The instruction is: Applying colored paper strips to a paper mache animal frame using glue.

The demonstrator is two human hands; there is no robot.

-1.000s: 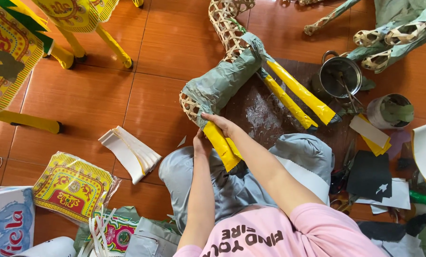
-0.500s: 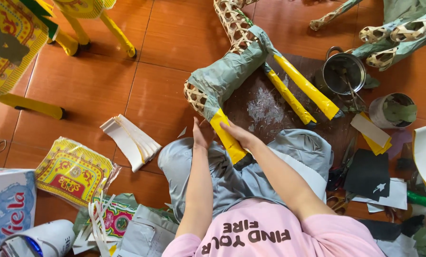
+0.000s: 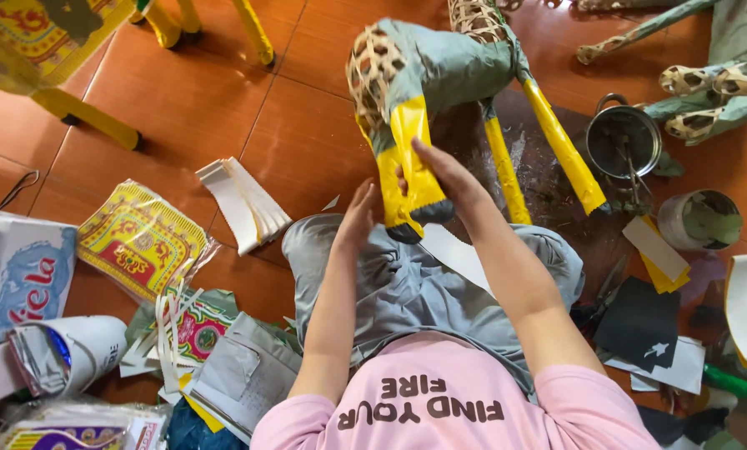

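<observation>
A woven bamboo animal frame (image 3: 440,58), covered in grey-green paper, stands on legs wrapped in yellow paper above my lap. My right hand (image 3: 442,173) is wrapped over the nearest yellow leg (image 3: 407,162), just above its dark tip. My left hand (image 3: 362,213) lies flat against the left side of that leg's lower end, fingers straight. Two other yellow legs (image 3: 557,142) slant off to the right. The bare lattice shows at the frame's near end (image 3: 372,67).
A metal pot (image 3: 624,142) with a tool in it and a paper-lined cup (image 3: 703,218) sit at right. White paper strips (image 3: 244,204), printed yellow packets (image 3: 140,237), black and yellow sheets (image 3: 640,321), and more woven frames (image 3: 707,79) lie around on the tiled floor.
The frame has swung round and come closer, so its near leg now points toward me. My right hand has shifted lower on that leg; my left hand has come flat against it.
</observation>
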